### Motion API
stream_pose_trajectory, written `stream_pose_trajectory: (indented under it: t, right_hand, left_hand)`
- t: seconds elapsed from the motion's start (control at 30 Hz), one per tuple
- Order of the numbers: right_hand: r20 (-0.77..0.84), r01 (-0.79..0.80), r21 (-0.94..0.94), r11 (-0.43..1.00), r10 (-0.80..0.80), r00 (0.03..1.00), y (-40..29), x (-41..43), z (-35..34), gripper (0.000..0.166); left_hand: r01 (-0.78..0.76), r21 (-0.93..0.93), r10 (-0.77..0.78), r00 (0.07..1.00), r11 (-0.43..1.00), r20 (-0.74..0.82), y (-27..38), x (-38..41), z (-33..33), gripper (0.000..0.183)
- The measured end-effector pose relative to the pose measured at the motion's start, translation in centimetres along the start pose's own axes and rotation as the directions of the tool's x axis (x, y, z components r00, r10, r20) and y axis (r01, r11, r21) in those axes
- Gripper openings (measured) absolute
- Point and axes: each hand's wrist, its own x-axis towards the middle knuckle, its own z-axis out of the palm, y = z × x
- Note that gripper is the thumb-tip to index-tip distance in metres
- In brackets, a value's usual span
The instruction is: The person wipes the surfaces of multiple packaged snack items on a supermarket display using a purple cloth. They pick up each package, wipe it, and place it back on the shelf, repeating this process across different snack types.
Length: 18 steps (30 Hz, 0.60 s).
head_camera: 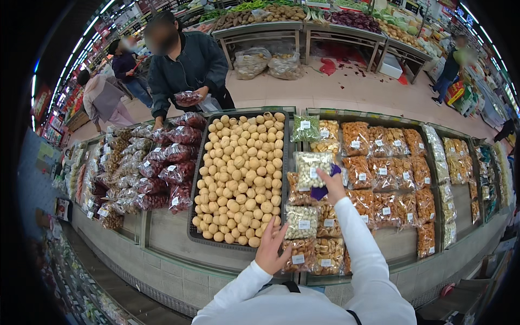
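Note:
My right hand [332,186] holds a clear bag of pale nuts or seeds [312,162] by its label area, with a purple cloth [319,192] partly under the bag and hand. My left hand [272,248] has its fingers apart, between the walnut tray and a labelled bag of pale nuts [301,224]. Whether its fingertips touch either is unclear. A black plastic tray [190,211] full of walnuts [243,170] lies to the left. Bagged orange-brown snacks [382,174] lie in rows to the right. A bag of green contents [305,128] lies beyond my right hand.
Glass dividers [145,225] split the display counter. Bags of dark red dates [177,172] lie left of the tray. Across the counter a person in a dark jacket [189,61] holds a bag and reaches down to the counter. Vegetable stands [264,27] stand behind, with more people around.

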Motion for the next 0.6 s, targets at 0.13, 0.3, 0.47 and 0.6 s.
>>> stream_pose_trajectory:
  t: [0.13,0.3,0.47,0.6]
  right_hand:
    - [-0.079,0.071,-0.071,0.995,-0.076,0.994,0.9,6.4,2.3,0.036]
    - [-0.167,0.050,-0.397,0.916,-0.125,0.978,4.7,10.9,3.0,0.059]
    - [-0.312,-0.075,-0.758,0.648,-0.258,0.914,2.0,8.5,3.1,0.073]
    - [-0.355,0.073,-0.437,0.897,-0.246,0.902,1.4,5.7,-0.8,0.053]
  left_hand:
    - [0.098,0.025,-0.098,0.995,0.995,0.006,-1.1,-1.4,-0.1,0.051]
    - [0.165,0.051,-0.165,0.986,0.985,-0.001,-1.5,-1.5,-0.6,0.049]
    - [0.200,0.018,-0.200,0.980,0.980,0.006,-2.0,-1.4,-0.7,0.049]
    - [0.159,-0.002,-0.159,0.987,0.987,0.008,-1.8,-1.5,-0.8,0.048]
